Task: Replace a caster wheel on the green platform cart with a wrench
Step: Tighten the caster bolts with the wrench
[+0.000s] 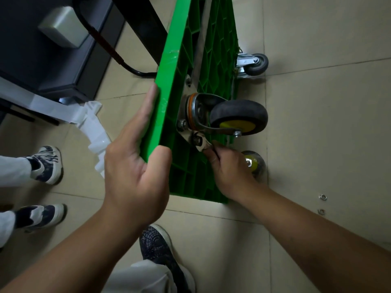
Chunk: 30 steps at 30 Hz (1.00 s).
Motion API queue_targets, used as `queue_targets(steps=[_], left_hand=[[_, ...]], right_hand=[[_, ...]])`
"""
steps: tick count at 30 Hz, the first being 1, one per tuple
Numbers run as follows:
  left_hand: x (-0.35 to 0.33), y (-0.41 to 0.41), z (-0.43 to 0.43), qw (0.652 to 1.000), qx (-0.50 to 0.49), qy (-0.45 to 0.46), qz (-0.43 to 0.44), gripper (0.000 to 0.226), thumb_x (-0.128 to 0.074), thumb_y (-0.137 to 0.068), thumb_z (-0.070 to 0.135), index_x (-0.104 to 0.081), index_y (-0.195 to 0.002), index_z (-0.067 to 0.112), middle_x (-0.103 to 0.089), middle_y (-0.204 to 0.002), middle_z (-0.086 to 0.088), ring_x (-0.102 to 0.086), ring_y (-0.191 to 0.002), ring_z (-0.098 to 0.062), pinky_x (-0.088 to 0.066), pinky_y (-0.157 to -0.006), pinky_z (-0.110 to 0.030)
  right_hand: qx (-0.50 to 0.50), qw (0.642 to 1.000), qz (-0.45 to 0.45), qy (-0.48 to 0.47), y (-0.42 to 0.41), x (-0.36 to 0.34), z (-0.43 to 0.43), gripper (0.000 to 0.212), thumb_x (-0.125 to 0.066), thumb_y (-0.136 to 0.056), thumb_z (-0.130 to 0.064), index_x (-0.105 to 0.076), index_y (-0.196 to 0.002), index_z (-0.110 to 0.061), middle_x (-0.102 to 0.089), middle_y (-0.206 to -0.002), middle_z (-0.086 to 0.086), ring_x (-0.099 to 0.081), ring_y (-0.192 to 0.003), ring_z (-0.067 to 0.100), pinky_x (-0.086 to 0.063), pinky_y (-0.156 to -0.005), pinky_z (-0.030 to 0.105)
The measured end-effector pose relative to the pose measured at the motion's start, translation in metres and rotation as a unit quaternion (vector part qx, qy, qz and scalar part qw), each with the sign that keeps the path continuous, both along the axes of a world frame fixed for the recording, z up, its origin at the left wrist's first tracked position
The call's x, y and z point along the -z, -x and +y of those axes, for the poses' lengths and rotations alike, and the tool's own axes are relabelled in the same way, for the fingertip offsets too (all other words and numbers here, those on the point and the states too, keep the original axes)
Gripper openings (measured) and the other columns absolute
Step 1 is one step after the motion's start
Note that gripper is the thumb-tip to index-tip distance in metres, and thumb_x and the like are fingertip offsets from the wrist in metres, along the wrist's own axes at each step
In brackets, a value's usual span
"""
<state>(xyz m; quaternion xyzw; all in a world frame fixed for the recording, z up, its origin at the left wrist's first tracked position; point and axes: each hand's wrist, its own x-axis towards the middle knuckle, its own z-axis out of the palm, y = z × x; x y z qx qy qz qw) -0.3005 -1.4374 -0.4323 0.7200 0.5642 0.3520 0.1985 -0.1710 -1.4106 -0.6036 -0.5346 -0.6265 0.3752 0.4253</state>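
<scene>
Beige floor tiles (pixel 317 123) fill the head view. The green platform cart (pixel 169 92) stands on its edge, its long axis running from 6 toward 12 o'clock and its ribbed underside facing 3 o'clock. The left hand (pixel 135 166) grasps the near deck edge, thumb hooked over it. The right hand (pixel 228 166) pinches a wrench (pixel 203 144), whose head sits on a plate bolt (pixel 197 141) at 7 o'clock from the caster wheel (pixel 239 117). The wrench lies from 10 to 4 o'clock, and the wheel juts toward 3 o'clock.

Likely risks:
- The wrench could slip off the bolt and drive knuckles into the ribs.
- The cart could topple if the left grip eases.
- The two washers (pixel 323 196) at 4 o'clock could get kicked away.
</scene>
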Motion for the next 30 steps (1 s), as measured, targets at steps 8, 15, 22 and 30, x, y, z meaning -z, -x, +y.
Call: queue_targets(steps=[8,15,22,30], left_hand=[[-0.001,0.002,0.001,1.0,-0.003,-0.016,0.003,0.077,-0.047,-0.075,-0.004,-0.043,-0.152,0.001,-0.055,-0.145,0.007,-0.054,-0.12,0.014,-0.043,-0.094,-0.009],[-0.002,0.006,0.003,1.0,-0.002,-0.003,0.016,0.08,-0.05,-0.075,0.005,-0.044,-0.155,0.01,-0.059,-0.138,0.013,-0.058,-0.108,0.011,-0.044,-0.086,-0.012],[-0.006,0.016,0.005,0.999,0.017,0.008,0.035,0.084,-0.052,-0.075,0.013,-0.04,-0.158,0.02,-0.053,-0.149,0.016,-0.054,-0.122,0.01,-0.044,-0.093,-0.014],[-0.003,0.016,0.006,1.0,0.018,0.009,0.024,0.082,-0.052,-0.076,0.008,-0.041,-0.157,0.016,-0.052,-0.15,0.012,-0.052,-0.125,0.013,-0.043,-0.098,-0.012]], right_hand=[[-0.002,1.0,0.004,0.0,0.001,-0.002,0.001,0.043,-0.037,-0.099,-0.052,-0.061,-0.091,-0.017,-0.046,-0.065,-0.018,-0.049,-0.064,0.01,-0.029,-0.058,0.027],[-0.03,1.0,-0.001,0.0,-0.003,0.0,0.006,0.058,-0.03,-0.094,-0.068,-0.059,-0.09,-0.018,-0.056,-0.069,-0.007,-0.057,-0.066,0.016,-0.04,-0.057,0.032],[0.237,0.955,-0.074,0.164,-0.071,0.074,-0.043,0.038,-0.04,-0.099,-0.057,-0.051,-0.085,-0.024,-0.059,-0.069,0.0,-0.06,-0.07,0.033,-0.047,-0.061,0.039],[0.204,0.901,-0.218,0.314,-0.1,0.152,-0.105,0.017,-0.051,-0.1,-0.025,-0.035,-0.098,-0.02,-0.058,-0.076,0.01,-0.059,-0.067,0.039,-0.044,-0.06,0.04]])
